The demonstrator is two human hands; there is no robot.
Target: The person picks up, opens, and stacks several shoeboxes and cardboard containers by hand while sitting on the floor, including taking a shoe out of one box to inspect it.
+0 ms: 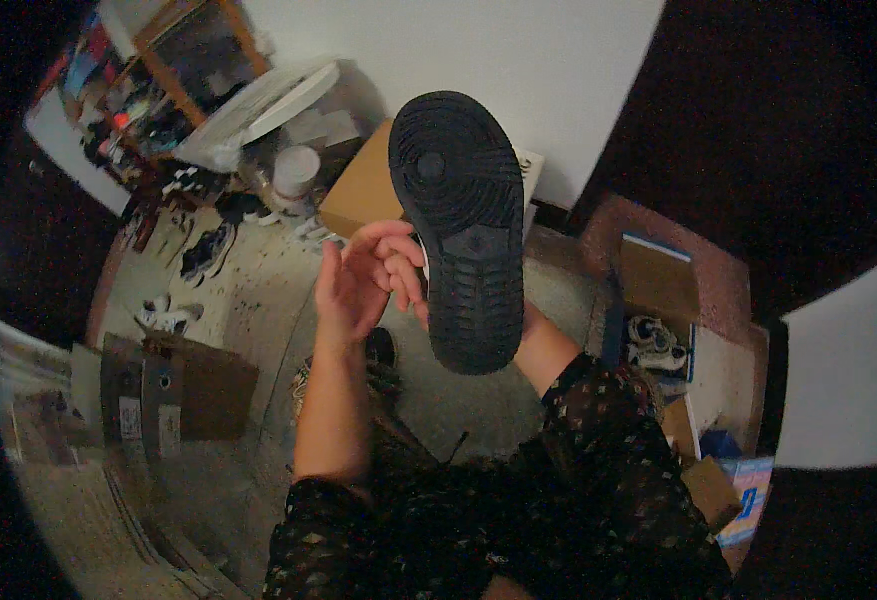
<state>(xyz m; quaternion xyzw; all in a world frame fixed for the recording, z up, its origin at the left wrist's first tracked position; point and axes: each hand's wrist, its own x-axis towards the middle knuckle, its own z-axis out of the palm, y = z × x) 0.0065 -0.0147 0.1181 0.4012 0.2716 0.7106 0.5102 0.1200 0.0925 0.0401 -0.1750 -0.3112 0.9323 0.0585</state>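
A shoe (476, 232) stands on end before me with its black patterned rubber sole facing me. A sliver of white shows along its left side. My right hand (533, 324) is mostly hidden behind the shoe and grips it from the far side; only the wrist and a bit of the hand show at the right edge. My left hand (367, 281) is raised at the shoe's left edge, palm towards me, thumb apart and fingers loosely bent. Its fingertips reach the shoe's side, but whether they touch cannot be told.
Behind the shoe is a brown cardboard box (360, 184) against a white wall. Several shoes (210, 251) lie on the floor at left, near a white tub (296, 171). Cardboard boxes (217, 394) stand lower left. At right, an open shoebox (660, 277) has shoes (656, 345) by it.
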